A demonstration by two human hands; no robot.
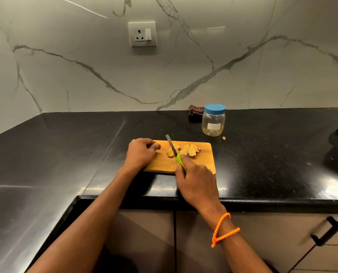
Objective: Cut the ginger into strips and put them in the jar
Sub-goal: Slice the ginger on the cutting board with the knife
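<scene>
Your wooden cutting board lies near the front edge of the glossy black stone table, with broad open surface toward 9 o'clock and 3 o'clock. Pale, oval ginger slices sit bunched on the board's far half, their row running from 9 to 3 o'clock. Your right hand grips the green-handled knife, its blade pointing to 11 o'clock across the ginger. Your left hand rests curled on the board's 9 o'clock end; whether it pinches anything is unclear. The clear jar, blue lid on, stands at 1 o'clock, beside a dark cloth.
</scene>
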